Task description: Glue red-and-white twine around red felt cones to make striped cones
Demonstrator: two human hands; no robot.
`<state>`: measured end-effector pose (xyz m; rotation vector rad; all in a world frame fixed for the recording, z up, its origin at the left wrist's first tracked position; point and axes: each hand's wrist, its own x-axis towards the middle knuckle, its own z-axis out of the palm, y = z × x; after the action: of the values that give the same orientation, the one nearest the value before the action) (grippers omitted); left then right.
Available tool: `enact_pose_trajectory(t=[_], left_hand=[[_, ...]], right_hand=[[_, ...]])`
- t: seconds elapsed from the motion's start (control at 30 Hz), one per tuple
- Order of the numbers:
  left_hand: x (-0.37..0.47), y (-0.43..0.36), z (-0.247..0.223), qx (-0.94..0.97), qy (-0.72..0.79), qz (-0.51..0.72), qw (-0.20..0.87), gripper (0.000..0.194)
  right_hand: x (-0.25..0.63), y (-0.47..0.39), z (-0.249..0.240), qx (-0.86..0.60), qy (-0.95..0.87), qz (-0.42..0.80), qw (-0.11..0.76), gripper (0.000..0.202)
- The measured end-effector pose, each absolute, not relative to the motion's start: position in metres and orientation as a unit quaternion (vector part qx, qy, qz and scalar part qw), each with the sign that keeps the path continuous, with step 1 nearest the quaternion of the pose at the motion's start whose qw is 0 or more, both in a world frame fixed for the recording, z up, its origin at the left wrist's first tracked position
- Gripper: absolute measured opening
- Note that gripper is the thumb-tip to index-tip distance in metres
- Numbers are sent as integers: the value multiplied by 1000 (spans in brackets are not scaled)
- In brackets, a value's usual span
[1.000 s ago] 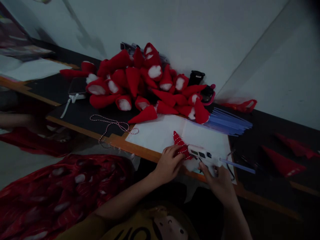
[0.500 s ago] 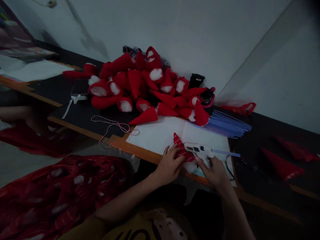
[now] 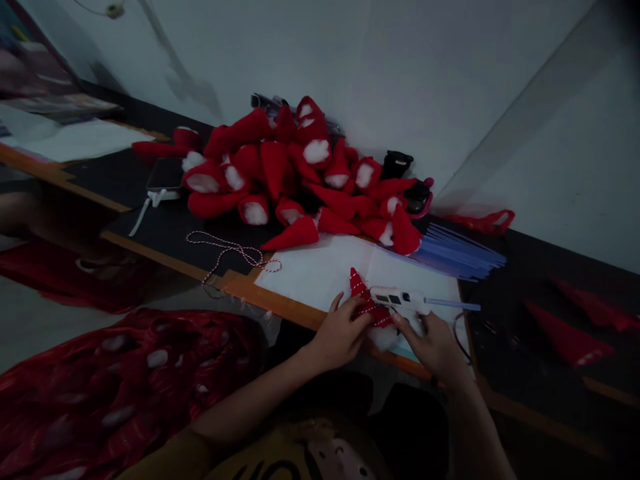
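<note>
My left hand (image 3: 345,328) is closed on a small stuffed red felt cone (image 3: 359,285), wound with red-and-white cord, on the white paper (image 3: 305,267). White stuffing (image 3: 384,337) shows at the cone's wide end. In my right hand (image 3: 435,343) is a white glue gun (image 3: 397,299), with a pale glue stick (image 3: 453,304) coming out of its back end. The gun's front end is at the cone; whether its nozzle touches the felt I cannot tell.
Behind the paper lies a heap of stuffed red cones (image 3: 274,163). Several glue sticks (image 3: 457,253) lie right of it. Loose twisted cord (image 3: 230,247) and a phone on a stand (image 3: 165,175) are to the left. A red bag of finished-looking cones (image 3: 130,393) bulges below. Flat red felt pieces (image 3: 565,337) are at right.
The view has shifted slightly. Both hands keep their hold on the cone and the glue gun, with little visible movement.
</note>
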<state>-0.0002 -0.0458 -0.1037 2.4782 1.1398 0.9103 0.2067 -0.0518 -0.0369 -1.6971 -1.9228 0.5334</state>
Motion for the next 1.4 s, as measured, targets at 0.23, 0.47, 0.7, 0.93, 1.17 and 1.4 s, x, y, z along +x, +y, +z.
enact_pose_trajectory(t=[0.23,0.47,0.7,0.93,1.17,1.4], left_hand=[[0,-46,-104,857,391,311,128,30],[-1,-46,-106,854,391,321,123,28],[1,-46,-105,852,393,320,130,30],[-2,-50,-110,832,384,373,143,40],[2,-58,-131,761,385,510,114,39],[7,-50,-122,764,366,520,111,30]], right_hand=[[203,-37,-37,-629,-700,220,258,47],[202,-29,-43,-615,-713,226,249,48],[201,-25,-42,-611,-715,217,261,46],[217,-41,-35,-654,-656,202,319,38],[242,-100,-41,-658,-577,264,407,32],[244,-144,-59,-658,-611,190,397,29]])
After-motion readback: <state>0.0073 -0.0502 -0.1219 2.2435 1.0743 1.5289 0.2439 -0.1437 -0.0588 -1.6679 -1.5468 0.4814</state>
